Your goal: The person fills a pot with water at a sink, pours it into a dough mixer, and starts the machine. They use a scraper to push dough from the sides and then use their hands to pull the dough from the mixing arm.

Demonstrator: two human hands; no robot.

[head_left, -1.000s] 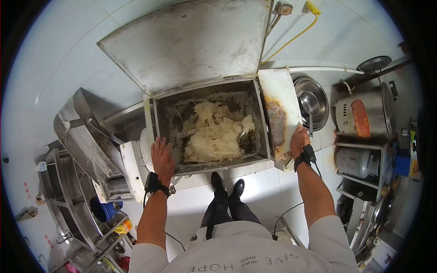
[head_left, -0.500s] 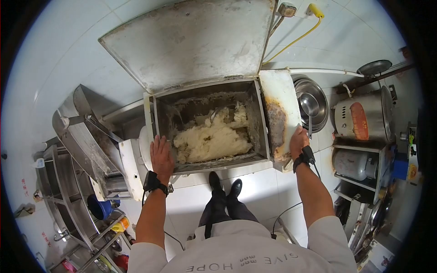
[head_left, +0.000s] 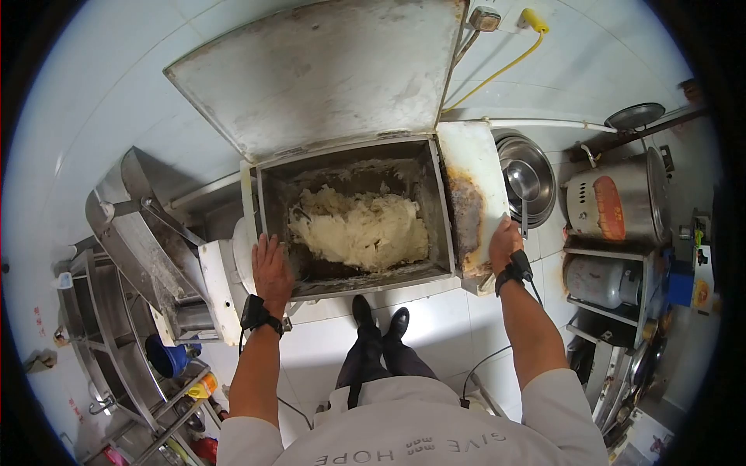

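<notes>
Machine: square stainless-steel dough mixer trough [head_left: 443,210], its big flat steel lid [head_left: 311,74] hinged up and back against the tiled wall.
Dough: pale, ragged mass of dough [head_left: 359,229] sits inside the trough, toward the middle and far-right part; near-left floor of the trough shows bare, smeared metal.
Left hand [head_left: 272,268]: flat, fingers spread, palm down on the trough's near-left rim corner. Holds nothing.
Right hand [head_left: 503,242]: fingers curled over the near edge of the white, rust-stained side housing [head_left: 475,194] at the trough's right. Holds nothing else.
Wrists: black strapped device on each, cable trailing from the right one.
Risk 1: left fingertips lie right at the trough's inner edge; a slip inward puts them over the dough and whatever turns it.
Risk 2: raised lid could drop if jolted; both forearms lie under its arc.
Risk 3: trailing cable could snag on the housing corner.
Open room: white tiled floor [head_left: 435,318] between feet and mixer is free. Left side crowded by a slanted steel chute machine [head_left: 148,233]; right side by stacked steel bowls [head_left: 532,179] and a large steel pot [head_left: 614,198] on a rack.
</notes>
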